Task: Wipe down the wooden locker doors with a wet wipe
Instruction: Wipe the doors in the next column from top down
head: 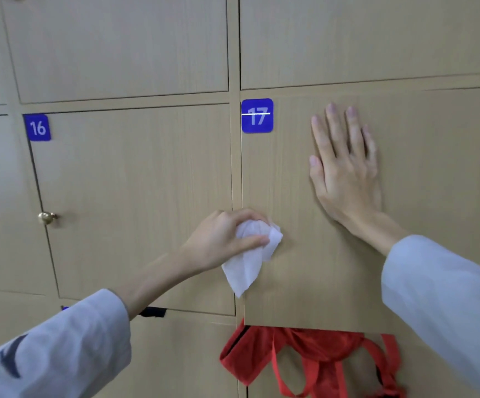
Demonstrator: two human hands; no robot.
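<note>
while my right hand (pixel 345 165) lies flat with straight fingers on locker door 17 (pixel 299 173), i see my left hand (pixel 227 238) gripping the bunched white wet wipe (pixel 247 264) against that door's left edge, above a red bag (pixel 313 357).

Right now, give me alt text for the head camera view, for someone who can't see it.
A left hand presses a crumpled white wet wipe against wooden locker door 17, while the right hand rests flat on it. Red fabric hangs below.
</note>
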